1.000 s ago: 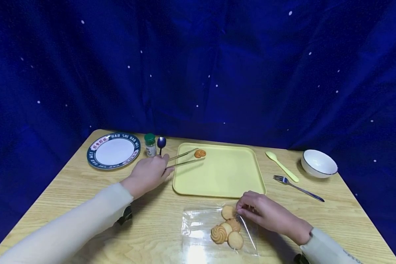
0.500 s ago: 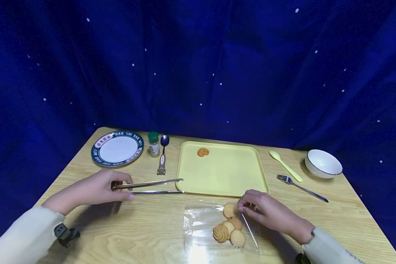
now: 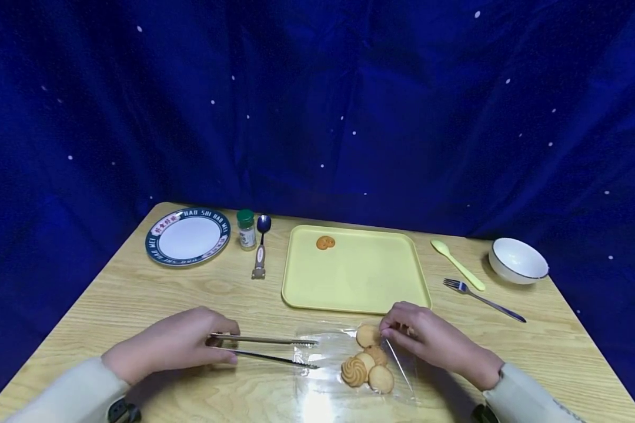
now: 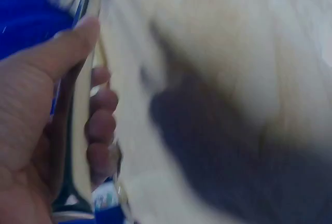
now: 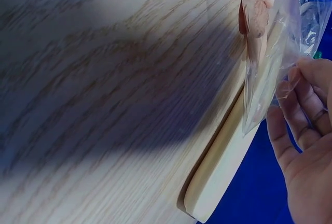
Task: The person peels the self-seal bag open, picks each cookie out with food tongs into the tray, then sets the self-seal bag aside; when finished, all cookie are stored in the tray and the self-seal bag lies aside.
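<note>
My left hand [image 3: 174,341] grips a pair of metal tongs [image 3: 264,339], thumb on one arm and fingers on the other. The tongs' tips are spread apart with nothing between them, at the left edge of a clear plastic bag [image 3: 323,385]. Several cookies [image 3: 354,372] lie in the bag, one with a swirl pattern. My right hand [image 3: 434,341] pinches the bag's upper right edge, beside a round cookie. In the right wrist view the plastic [image 5: 290,73] runs between thumb and fingers. Behind the bag, a small brown cookie [image 3: 325,242] lies on a yellow tray [image 3: 360,270].
Left of the tray stand a blue-rimmed plate [image 3: 187,238], a green-capped shaker [image 3: 246,230] and a spoon [image 3: 260,252]. On its right lie a yellow spoon [image 3: 457,264] and a fork [image 3: 484,299], with a white bowl [image 3: 518,261] near the table's edge.
The left hand has drawn the tongs back from the cookie on the tray, down toward the bag, leaving that cookie there. The right hand stays on the bag.
</note>
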{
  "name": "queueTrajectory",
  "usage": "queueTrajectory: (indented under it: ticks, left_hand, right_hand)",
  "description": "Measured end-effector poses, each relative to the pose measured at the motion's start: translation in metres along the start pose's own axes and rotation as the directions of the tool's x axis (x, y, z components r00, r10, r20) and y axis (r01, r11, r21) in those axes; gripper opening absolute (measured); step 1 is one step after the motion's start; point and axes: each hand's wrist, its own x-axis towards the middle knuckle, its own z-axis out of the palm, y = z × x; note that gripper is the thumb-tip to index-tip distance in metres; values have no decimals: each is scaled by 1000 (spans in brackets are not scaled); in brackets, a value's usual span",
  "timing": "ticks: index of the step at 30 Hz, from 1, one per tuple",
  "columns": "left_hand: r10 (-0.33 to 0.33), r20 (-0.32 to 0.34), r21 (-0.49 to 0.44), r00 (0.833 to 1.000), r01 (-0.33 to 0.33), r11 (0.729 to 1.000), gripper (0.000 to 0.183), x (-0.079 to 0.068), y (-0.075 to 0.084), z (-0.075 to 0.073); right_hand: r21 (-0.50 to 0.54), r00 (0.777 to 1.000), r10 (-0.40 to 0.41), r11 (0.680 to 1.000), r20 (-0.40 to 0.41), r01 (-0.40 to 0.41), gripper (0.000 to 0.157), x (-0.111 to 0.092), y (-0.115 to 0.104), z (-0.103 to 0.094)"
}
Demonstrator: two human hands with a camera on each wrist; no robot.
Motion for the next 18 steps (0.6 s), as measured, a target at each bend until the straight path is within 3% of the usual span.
queueTrajectory:
  ticks: [4,11,18]
  left_hand:
    - [2,-28,108,1000,1,994,22,12,11,12]
    - [30,-53,122,998,-23,992,26,25,21,27]
    - [82,-32,133,996,-77,988,28,38,25,38]
  right_hand:
    - [-1,1000,6,1000,5,-6,5,0,0,0]
    - [0,1000,10,1000,10,-10,6,0,0,1]
    - [-5,1000,12,1000,15,-12,6,0,-1,0]
